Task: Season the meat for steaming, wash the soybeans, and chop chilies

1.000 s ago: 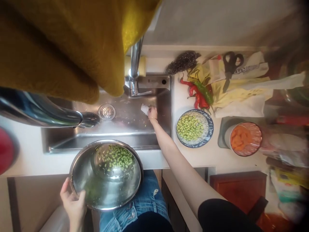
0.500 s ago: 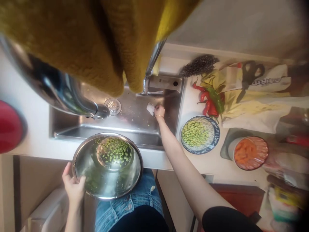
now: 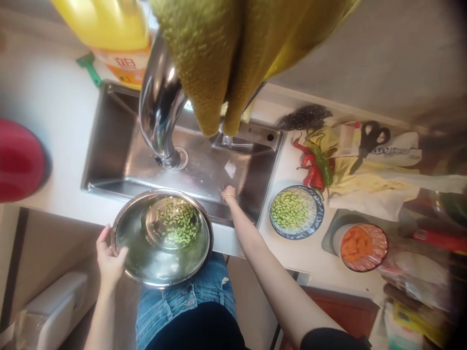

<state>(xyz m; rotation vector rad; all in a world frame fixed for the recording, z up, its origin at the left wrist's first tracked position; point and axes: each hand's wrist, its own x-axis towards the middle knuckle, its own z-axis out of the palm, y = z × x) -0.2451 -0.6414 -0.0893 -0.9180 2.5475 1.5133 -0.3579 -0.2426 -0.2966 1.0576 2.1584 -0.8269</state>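
My left hand (image 3: 110,256) grips the left rim of a metal bowl (image 3: 134,257), thumb inside and fingers outside. The bowl is tilted toward me at the sink's front edge, with shelled green beans (image 3: 178,223) gathered at its far side. Down in the steel sink (image 3: 204,160), my right hand (image 3: 228,193) is near the front wall. Its fingers are curled together; whatever they hold, if anything, is too small to make out. A crumpled white scrap (image 3: 230,168) lies on the sink floor just beyond that hand, apart from it.
A curved faucet (image 3: 160,102) and a hanging yellow towel (image 3: 215,63) reach over the sink. To the right are a plate of green beans (image 3: 292,208), red and green peppers (image 3: 315,163), scissors (image 3: 368,143) and a bowl of orange pieces (image 3: 361,245). A red object (image 3: 20,160) stands left.
My right hand has moved away from the white scrap toward the sink's front wall; the scrap stays on the sink floor. My left hand keeps holding the bowl. The view has shifted.
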